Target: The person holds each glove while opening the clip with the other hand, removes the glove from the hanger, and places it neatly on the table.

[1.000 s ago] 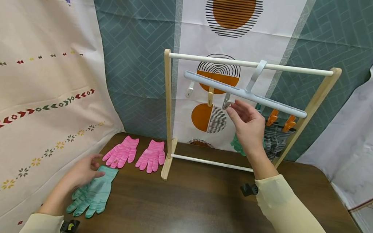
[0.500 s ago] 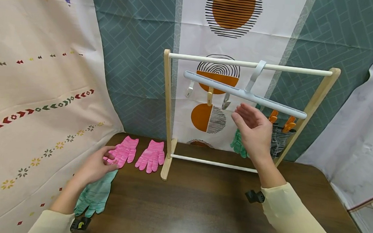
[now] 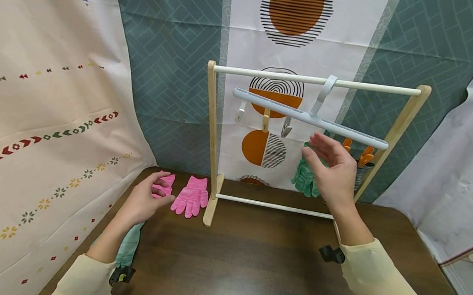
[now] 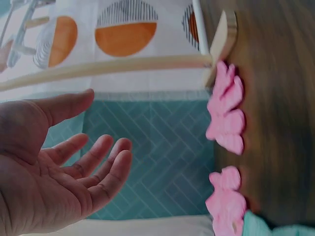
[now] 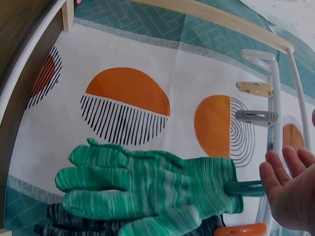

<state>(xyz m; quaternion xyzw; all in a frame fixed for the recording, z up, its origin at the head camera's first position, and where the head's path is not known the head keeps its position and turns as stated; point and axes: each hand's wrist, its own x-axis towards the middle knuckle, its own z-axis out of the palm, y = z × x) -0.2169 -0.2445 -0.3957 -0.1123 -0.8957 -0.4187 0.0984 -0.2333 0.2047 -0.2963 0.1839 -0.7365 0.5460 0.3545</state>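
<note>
My left hand (image 3: pixel 146 200) hovers with relaxed fingers above the table, partly covering one pink glove (image 3: pixel 166 186). Beside it lies a second pink glove (image 3: pixel 192 197). In the left wrist view the left hand (image 4: pixel 59 172) holds nothing and is apart from both gloves. A light green glove (image 3: pixel 129 246) lies partly hidden under my left forearm. My right hand (image 3: pixel 334 173), fingers loosely bent and nothing in them, is just below the pale blue hanger (image 3: pixel 273 106). A green glove (image 5: pixel 147 182) hangs there from a dark green clip (image 5: pixel 248 188).
A wooden rack (image 3: pixel 212 131) with white bars carries the hanger. White (image 3: pixel 240 111), beige (image 3: pixel 266 120) and grey (image 3: pixel 286 128) clips hang along its left half. At the right, orange clips (image 3: pixel 366 156) hold a dark grey glove (image 5: pixel 83 223). Patterned cloths surround the brown table (image 3: pixel 244 259).
My left hand has moved up and right, from over the light green glove to the pink gloves. My right hand has let go of the grey clip and moved right and down.
</note>
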